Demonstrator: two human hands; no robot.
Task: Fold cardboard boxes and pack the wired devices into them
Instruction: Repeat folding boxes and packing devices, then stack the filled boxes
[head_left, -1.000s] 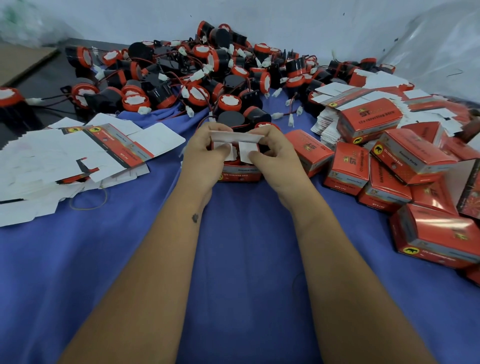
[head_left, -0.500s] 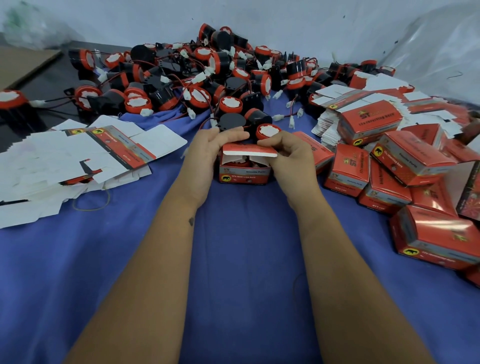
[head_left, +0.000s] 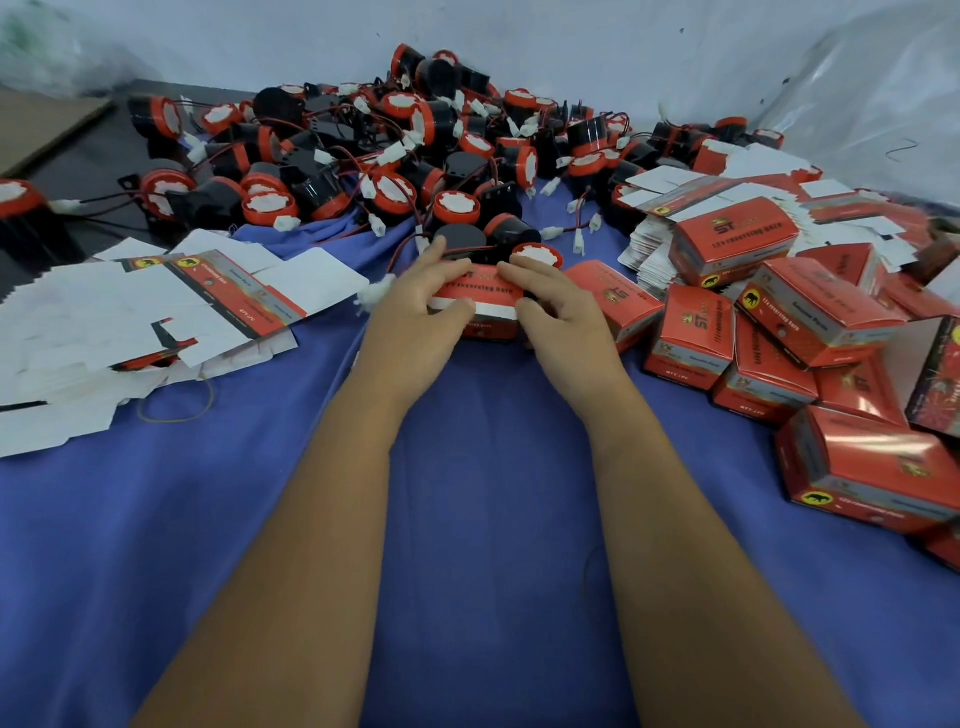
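Note:
A small red cardboard box sits on the blue cloth at the centre, its lid flap folded down with a white tuck edge showing at the front. My left hand holds its left side, thumb pressing the front of the lid. My right hand holds its right side, fingers over the top. Behind the box lies a heap of black and red wired devices with white connectors. Whatever is inside the box is hidden.
Flat unfolded box blanks lie spread at the left, with a rubber band beside them. Several closed red boxes are piled at the right, next to another stack of blanks. A wall stands behind.
The lid flap, upright a second ago, has been folded down over the box's side flaps. Both hands moved from the flaps onto the top and sides of the box.

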